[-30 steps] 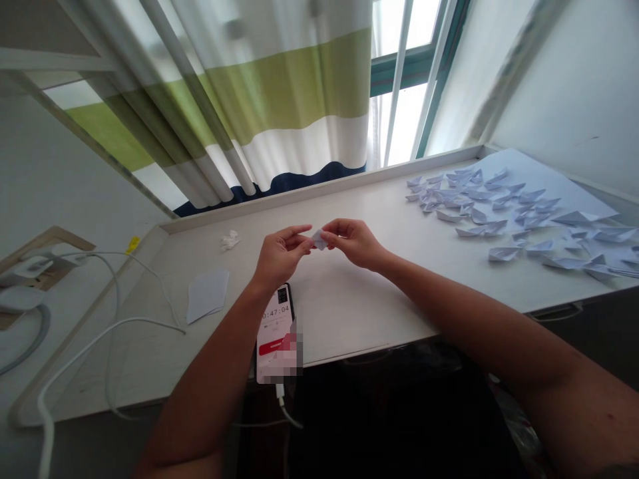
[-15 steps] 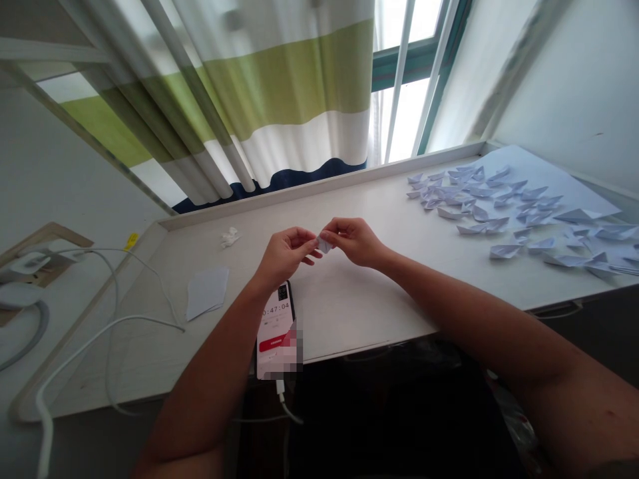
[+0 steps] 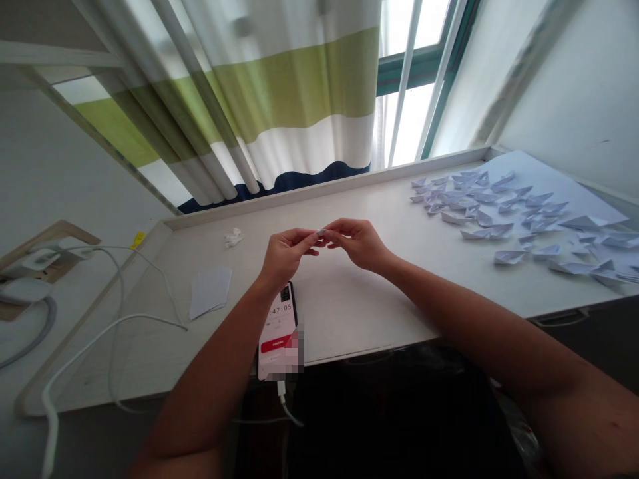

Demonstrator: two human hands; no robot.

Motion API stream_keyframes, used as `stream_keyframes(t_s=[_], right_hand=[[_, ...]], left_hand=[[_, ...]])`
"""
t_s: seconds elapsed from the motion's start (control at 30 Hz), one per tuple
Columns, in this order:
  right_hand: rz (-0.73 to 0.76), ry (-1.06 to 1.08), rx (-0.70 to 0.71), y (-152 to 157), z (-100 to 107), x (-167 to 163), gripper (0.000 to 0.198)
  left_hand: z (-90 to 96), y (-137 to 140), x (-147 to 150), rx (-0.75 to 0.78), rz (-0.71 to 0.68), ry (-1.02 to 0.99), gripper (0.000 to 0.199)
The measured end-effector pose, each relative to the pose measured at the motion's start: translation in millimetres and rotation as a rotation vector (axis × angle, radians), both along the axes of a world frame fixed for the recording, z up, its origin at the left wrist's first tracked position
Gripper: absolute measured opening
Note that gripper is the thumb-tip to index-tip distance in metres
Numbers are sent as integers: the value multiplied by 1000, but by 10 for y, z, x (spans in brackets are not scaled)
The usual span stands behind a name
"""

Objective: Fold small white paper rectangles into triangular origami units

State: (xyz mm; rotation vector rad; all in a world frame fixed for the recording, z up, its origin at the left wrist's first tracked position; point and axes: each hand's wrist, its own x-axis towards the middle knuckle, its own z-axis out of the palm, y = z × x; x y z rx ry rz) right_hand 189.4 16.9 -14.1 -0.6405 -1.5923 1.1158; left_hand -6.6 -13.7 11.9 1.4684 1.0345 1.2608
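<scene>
Between my fingertips, above the middle of the white desk, is a small folded piece of paper (image 3: 321, 232), mostly hidden by the fingers. My left hand (image 3: 288, 251) pinches its left side with thumb and forefinger. From the right, my right hand (image 3: 360, 243) pinches the other side, the two hands nearly meeting. Several folded paper boats (image 3: 486, 231) lie spread over the right part of the desk. Two or more flat white paper sheets (image 3: 210, 293) rest to the left of my left forearm.
A phone (image 3: 277, 332) with a running timer lies by the desk's front edge, a cable plugged in below. Crumpled paper (image 3: 233, 237) sits at the back left. White cables (image 3: 114, 319) cross the left side from a power strip (image 3: 34, 266). A raised rim (image 3: 299, 189) runs along the back.
The folded paper has turned between my fingers and now shows only a thin sliver. My fingertips have drawn closer together. The view has shifted slightly.
</scene>
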Motion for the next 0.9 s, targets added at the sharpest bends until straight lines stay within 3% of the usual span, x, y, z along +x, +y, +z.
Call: stream_keyframes(t_s=[0.2, 0.4, 0.5, 0.63, 0.77, 0.9], right_hand=[[-88, -50, 78, 11, -7, 29, 35], [-75, -94, 200, 8, -1, 65, 27], [-49, -125, 294, 20, -5, 83, 19], [-129, -170, 397, 25, -14, 89, 14], [-215, -209, 445, 19, -31, 68, 15], [-175, -179, 441, 41, -48, 76, 14]], left_hand=[[-47, 23, 15, 110, 42, 19, 35], [-68, 37, -10, 209, 71, 49, 33], [-53, 37, -10, 195, 84, 1, 32], [-34, 22, 9, 170, 73, -33, 34], [-27, 18, 17, 108, 110, -7, 35], [-48, 47, -7, 115, 69, 33, 35]])
